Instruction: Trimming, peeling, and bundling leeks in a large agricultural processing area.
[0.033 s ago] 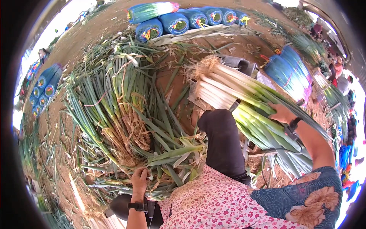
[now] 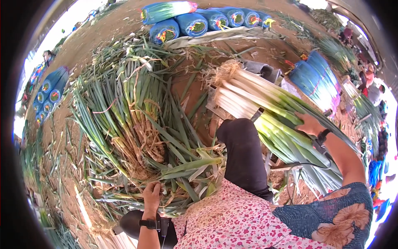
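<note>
My right hand [image 2: 310, 124] lies on the green leaves of a thick row of cleaned leeks [image 2: 269, 97], fingers stretched out over them. These leeks rest on a low metal rack [image 2: 271, 168], white stems and roots toward the far left. My left hand [image 2: 151, 195] is low beside my left knee, at the near edge of the leaf litter; its fingers are curled together, and whatever they pinch is too small to make out. Just beyond it lies a heap of uncleaned leeks [image 2: 137, 112] with brown, dirty roots facing me and a pink tie across the leaves.
Blue-wrapped leek bundles [image 2: 192, 25] lie in a row at the far side. Further wrapped bundles stand at the right [image 2: 315, 79] and far left [image 2: 52, 91]. Loose leaves [image 2: 195, 166] cover the ground by my legs. White leek stems [image 2: 114, 240] show at the lower left.
The view has shifted very slightly. Both hands keep their places, the right on the cleaned leeks and the left by the litter.
</note>
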{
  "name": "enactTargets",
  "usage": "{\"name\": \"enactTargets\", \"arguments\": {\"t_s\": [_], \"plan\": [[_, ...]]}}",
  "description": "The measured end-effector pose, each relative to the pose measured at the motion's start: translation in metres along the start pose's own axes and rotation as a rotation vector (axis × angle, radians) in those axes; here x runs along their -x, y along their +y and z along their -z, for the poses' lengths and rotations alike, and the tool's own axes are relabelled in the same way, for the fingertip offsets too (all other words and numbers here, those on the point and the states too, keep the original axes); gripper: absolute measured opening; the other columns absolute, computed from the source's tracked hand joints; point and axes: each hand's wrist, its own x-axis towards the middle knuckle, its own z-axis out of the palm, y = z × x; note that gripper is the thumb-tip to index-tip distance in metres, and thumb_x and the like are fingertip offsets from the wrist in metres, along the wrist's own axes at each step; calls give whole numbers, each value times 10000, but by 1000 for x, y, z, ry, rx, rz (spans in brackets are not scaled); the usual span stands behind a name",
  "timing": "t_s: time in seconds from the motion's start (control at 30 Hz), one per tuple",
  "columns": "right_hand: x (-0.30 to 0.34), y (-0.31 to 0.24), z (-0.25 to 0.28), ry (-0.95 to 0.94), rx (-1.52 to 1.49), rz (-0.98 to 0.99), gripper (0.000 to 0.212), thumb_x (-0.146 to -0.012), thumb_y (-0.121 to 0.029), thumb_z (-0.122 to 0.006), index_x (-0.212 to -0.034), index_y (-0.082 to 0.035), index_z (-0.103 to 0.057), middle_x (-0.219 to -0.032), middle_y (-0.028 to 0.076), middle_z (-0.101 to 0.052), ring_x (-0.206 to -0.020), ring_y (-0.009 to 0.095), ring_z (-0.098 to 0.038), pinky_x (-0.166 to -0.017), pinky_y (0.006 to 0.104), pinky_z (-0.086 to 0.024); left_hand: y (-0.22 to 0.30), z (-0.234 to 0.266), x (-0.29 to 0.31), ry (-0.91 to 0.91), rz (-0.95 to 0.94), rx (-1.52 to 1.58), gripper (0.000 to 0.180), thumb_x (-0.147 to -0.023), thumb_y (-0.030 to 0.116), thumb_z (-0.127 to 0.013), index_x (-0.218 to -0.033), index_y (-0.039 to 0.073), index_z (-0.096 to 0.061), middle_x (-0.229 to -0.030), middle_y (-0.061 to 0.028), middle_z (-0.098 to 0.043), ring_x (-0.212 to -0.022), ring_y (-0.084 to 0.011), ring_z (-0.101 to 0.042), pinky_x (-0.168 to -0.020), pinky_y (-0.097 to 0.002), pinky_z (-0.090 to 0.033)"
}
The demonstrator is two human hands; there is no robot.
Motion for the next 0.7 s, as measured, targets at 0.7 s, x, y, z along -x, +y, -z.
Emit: {"name": "enactTargets", "arguments": {"t_s": [0.7], "plan": [[-91, -169, 37, -86, 440, 108, 525, -807, -492, -532, -1024, -26, -638, -1015, 219, -606, -943, 377, -569, -835, 444, -447, 78, 33, -72, 23, -339, -52, 224, -878, 184, -541, -960, -16, -599, -745, -45, -604, -700, -100, -553, -666, -257, -454]]}}
